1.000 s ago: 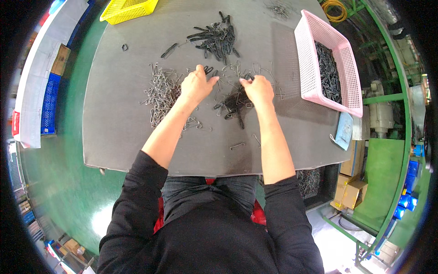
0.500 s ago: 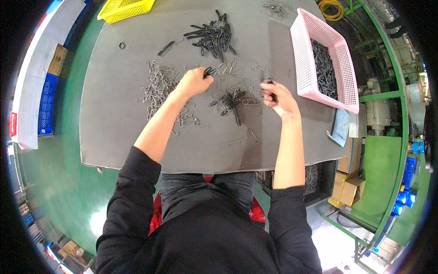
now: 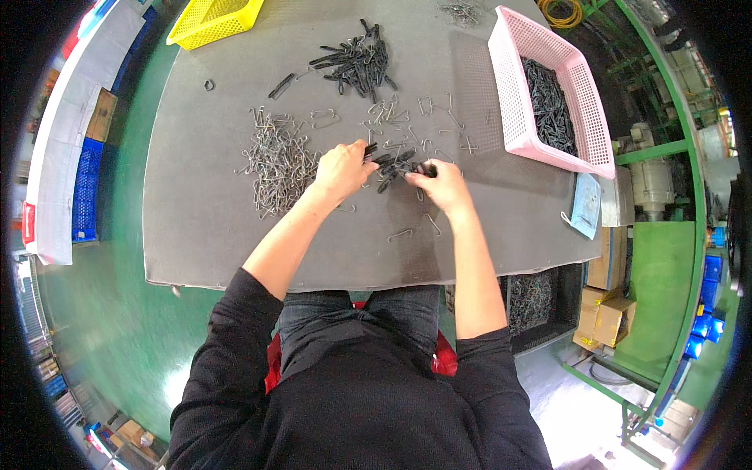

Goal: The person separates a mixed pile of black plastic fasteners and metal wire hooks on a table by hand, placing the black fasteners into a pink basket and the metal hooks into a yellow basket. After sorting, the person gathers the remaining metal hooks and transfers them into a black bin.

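My left hand [image 3: 341,169] is closed, with slim black pieces poking out past its thumb and fingertips. Close by on the right, my right hand [image 3: 441,188] pinches more dark pieces like these. Between the two hands lies a small heap of slender black pieces [image 3: 390,166], some touching my fingers. A large pile of bent metal wire hooks [image 3: 276,160] spreads out left of my left hand. Farther back sits a bigger heap of black elongated pieces [image 3: 360,64]. Single wire hooks [image 3: 401,234] are scattered around the hands.
A pink perforated basket [image 3: 507,94] holding many black pieces stands at the right. At the back left is a yellow basket [image 3: 211,27]. A blue face mask [image 3: 586,205] lies near the right table edge. Below that edge stands a dark crate [image 3: 568,294] of metal parts.
Both hands have come together over the small heap: the left moved right and nearer, the right moved left and slightly nearer. Both still hold black pieces.
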Action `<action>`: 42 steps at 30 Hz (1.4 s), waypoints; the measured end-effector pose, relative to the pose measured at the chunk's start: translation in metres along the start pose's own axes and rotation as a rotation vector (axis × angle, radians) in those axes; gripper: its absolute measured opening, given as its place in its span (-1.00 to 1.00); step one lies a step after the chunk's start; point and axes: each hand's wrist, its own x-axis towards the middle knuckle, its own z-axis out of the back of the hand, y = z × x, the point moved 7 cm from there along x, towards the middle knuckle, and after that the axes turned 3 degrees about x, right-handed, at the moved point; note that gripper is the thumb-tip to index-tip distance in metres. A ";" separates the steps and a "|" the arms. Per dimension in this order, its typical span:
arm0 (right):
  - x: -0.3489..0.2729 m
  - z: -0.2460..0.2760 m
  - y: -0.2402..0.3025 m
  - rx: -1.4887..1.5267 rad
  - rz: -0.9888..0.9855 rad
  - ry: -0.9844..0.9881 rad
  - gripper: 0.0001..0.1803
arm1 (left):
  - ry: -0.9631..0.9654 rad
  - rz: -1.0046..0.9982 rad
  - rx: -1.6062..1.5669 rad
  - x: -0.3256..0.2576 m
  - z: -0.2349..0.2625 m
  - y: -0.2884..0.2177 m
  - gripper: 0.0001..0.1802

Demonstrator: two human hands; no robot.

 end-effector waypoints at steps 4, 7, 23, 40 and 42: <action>-0.019 0.009 -0.008 0.891 -0.219 0.209 -0.81 | -0.100 -0.092 -0.235 -0.001 0.009 0.023 -0.68; -0.012 -0.001 -0.015 0.844 -0.270 0.279 -0.85 | 0.358 0.166 -1.023 -0.011 0.003 0.021 -0.74; 0.016 0.020 0.011 -0.077 0.112 -0.071 -0.78 | -0.024 -0.227 -0.030 0.016 -0.004 -0.030 -0.67; 0.036 -0.019 0.032 -0.475 0.230 0.324 -0.85 | 0.548 0.098 -1.884 -0.010 0.001 0.012 -0.82; 0.031 -0.003 0.018 0.004 0.091 0.337 -0.84 | 0.455 0.167 -1.551 -0.013 -0.005 0.014 -0.77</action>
